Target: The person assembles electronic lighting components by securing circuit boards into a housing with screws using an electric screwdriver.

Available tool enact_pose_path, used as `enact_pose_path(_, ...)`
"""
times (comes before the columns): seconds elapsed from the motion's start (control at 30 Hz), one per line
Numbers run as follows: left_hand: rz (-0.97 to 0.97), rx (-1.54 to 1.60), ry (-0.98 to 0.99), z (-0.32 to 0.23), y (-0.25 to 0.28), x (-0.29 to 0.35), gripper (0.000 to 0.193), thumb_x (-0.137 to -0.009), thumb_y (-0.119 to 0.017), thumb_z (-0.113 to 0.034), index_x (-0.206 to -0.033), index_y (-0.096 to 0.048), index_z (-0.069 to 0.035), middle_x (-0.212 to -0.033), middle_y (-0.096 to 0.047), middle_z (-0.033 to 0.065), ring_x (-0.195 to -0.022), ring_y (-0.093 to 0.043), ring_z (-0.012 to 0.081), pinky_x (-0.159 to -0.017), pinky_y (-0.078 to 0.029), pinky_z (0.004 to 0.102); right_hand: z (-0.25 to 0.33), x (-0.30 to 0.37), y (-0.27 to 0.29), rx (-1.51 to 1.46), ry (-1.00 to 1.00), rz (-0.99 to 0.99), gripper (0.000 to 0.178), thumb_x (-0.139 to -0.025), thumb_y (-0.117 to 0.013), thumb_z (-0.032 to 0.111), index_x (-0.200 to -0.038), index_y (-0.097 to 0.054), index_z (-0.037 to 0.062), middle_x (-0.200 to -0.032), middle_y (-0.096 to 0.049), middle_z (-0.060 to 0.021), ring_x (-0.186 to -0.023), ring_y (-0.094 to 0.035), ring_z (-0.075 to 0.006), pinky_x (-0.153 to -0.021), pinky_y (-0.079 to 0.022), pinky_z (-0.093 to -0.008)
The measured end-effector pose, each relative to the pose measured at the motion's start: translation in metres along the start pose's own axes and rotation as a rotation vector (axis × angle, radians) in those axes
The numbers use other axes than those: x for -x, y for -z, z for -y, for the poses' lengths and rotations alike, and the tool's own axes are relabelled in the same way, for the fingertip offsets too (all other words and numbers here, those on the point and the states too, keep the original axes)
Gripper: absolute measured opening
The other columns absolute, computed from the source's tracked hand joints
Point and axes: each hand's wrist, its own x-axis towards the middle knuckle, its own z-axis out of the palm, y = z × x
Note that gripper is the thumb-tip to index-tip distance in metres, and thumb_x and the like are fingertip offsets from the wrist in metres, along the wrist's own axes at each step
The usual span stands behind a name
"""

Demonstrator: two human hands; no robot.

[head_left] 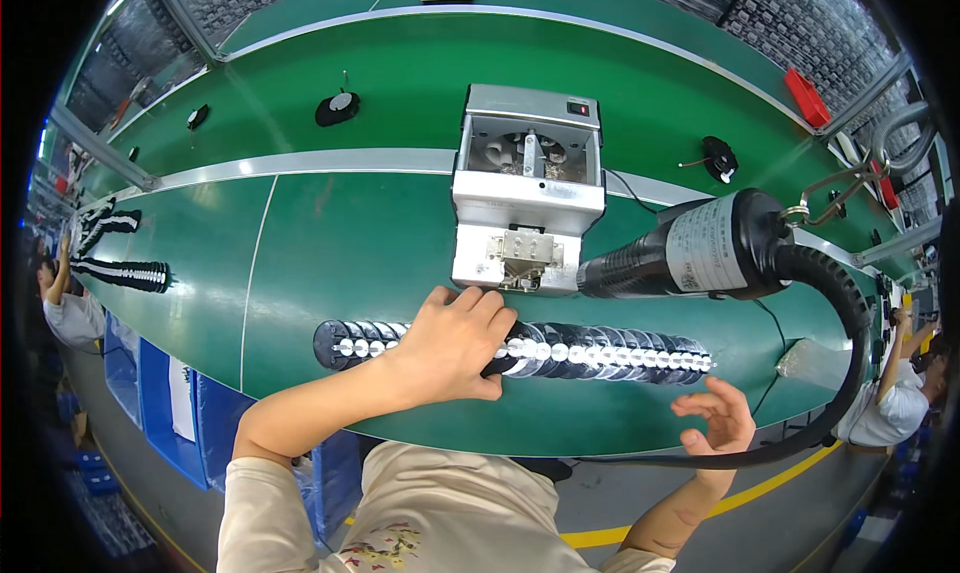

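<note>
A long row of overlapping black round parts with white discs [600, 355] lies across the green table in front of me. My left hand [455, 343] is over the middle of the row, fingers curled down around one black part [508, 335], mostly hidden under the palm. Its knuckles are close to the front of a grey metal screw feeder [530, 188]. Just beyond the row's right end, my right hand [718, 418] is raised, fingers apart and slightly bent, holding nothing. A black electric screwdriver [690, 248] hangs from a metal hook, its narrow end beside the feeder.
A thick black cable [855, 373] loops down past my right hand. Behind the feeder, a green conveyor [400, 73] carries similar black parts. Another row [125, 275] lies far left, near a co-worker [70, 303]. Blue bins [165, 403] stand below; another person [900, 398] works at right.
</note>
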Motion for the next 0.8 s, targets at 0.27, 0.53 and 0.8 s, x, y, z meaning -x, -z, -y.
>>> enact_pose_path(0.27, 0.038, 0.053, -0.025, 0.005, 0.008, 0.013, 0.075, -0.064, -0.077, -0.031, -0.128, -0.051, -0.002, -0.114, -0.057, 0.0094, -0.105, -0.053, 0.0267, -0.088, -0.044, 0.0412, 0.014, -0.025, 0.034, 0.409, -0.062, 0.095, 0.085, -0.058, -0.086, 0.021, -0.130, -0.048, -0.0034, -0.111, -0.063, -0.0155, -0.110, -0.057, -0.0256, -0.097, -0.043, -0.0390)
enact_pose_path(0.53, 0.078, 0.135, 0.077, 0.039, 0.035, 0.068, 0.084, -0.063, -0.081, -0.025, -0.136, -0.045, -0.001, -0.118, -0.057, 0.0139, -0.112, -0.052, 0.0316, -0.094, -0.042, 0.0428, -0.004, -0.089, 0.027, 0.902, 0.019, 0.610, 0.092, -0.055, -0.082, 0.013, -0.137, -0.041, 0.0052, -0.140, -0.039, -0.0147, -0.126, -0.039, -0.0364, -0.104, -0.036, -0.0440)
enact_pose_path(0.8, -0.006, 0.172, 0.167, 0.057, 0.032, 0.086, 0.080, -0.062, -0.081, -0.022, -0.134, -0.049, -0.005, -0.115, -0.059, 0.0133, -0.109, -0.053, 0.0304, -0.092, -0.043, 0.0423, -0.009, -0.099, 0.027, 1.074, 0.152, 0.557, 0.060, -0.054, -0.075, 0.011, -0.112, -0.060, 0.0054, -0.114, -0.056, -0.0138, -0.110, -0.053, -0.0338, -0.095, -0.045, -0.0388)
